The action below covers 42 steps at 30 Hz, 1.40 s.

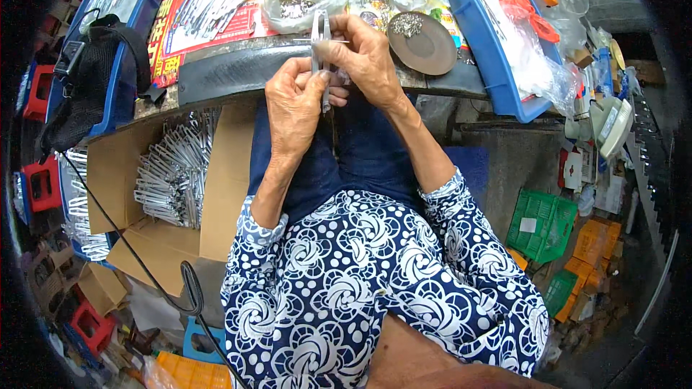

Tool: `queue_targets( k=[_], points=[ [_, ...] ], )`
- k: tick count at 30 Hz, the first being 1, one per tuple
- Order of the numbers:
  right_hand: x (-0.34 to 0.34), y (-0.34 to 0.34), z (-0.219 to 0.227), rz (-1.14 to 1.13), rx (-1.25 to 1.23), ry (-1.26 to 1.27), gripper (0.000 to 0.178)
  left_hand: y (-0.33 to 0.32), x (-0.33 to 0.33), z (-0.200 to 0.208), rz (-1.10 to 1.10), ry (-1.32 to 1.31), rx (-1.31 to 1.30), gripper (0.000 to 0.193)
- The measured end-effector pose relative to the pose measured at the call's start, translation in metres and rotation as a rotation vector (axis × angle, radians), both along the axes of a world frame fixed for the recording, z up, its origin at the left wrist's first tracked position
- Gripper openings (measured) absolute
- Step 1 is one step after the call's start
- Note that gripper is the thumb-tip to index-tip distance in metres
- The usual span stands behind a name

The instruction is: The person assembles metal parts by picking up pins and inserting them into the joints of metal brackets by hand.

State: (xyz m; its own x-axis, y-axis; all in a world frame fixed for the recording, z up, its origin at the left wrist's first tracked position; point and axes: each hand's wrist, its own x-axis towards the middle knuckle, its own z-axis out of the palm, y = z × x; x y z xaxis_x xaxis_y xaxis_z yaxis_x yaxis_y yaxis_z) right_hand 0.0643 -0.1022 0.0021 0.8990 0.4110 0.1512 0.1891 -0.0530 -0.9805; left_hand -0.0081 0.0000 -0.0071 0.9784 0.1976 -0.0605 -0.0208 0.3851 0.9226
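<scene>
Over my lap at the bench edge, my left hand (pixel 294 104) grips a slender silvery metal part (pixel 318 59) by its lower half, holding it upright. Its top end is forked. A thin metal pin (pixel 303 41) crosses the part just below the fork. My right hand (pixel 367 61) closes around the upper half, its thumb and fingertips pressed together at the pin. The fingers hide part of the metal piece. Just right of my right hand is a round brown dish (pixel 431 47) with small shiny pieces in it. Beyond my hands lies an open plastic bag (pixel 306 14) of small metal pieces.
Similar metal strips (pixel 216 0) lie on printed red paper at the far left. Blue trays (pixel 497 65) flank the bench. Left of my legs stands a cardboard box (pixel 229 194) filled with metal parts. A black strap bag (pixel 94 79) hangs over the left tray. Green crates (pixel 540 227) stand right.
</scene>
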Motion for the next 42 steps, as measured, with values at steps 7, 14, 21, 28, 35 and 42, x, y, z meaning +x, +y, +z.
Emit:
queue_targets(
  k=[7, 14, 21, 28, 35, 42],
  points=[
    [0.001, 0.006, -0.008, -0.05, 0.304, -0.026, 0.04, 0.002, 0.003, 0.004, -0.058, 0.001, 0.012, 0.01],
    [0.002, 0.007, -0.001, -0.094, 0.132, 0.127, 0.034, 0.0, 0.003, 0.002, -0.061, 0.02, -0.014, 0.011],
    [0.001, 0.013, -0.013, -0.071, 0.249, -0.109, 0.042, 0.005, 0.006, -0.002, -0.078, 0.038, 0.001, 0.011],
    [0.002, 0.013, -0.004, -0.071, 0.156, 0.091, 0.042, 0.006, 0.007, -0.005, -0.064, 0.03, 0.002, 0.013],
    [-0.002, 0.013, -0.012, -0.063, 0.201, -0.041, 0.038, 0.008, 0.007, -0.001, -0.063, 0.035, 0.004, 0.012],
    [-0.007, 0.015, -0.007, -0.117, 0.088, -0.045, 0.038, 0.008, 0.007, -0.003, -0.074, 0.025, -0.007, 0.012]
  ],
)
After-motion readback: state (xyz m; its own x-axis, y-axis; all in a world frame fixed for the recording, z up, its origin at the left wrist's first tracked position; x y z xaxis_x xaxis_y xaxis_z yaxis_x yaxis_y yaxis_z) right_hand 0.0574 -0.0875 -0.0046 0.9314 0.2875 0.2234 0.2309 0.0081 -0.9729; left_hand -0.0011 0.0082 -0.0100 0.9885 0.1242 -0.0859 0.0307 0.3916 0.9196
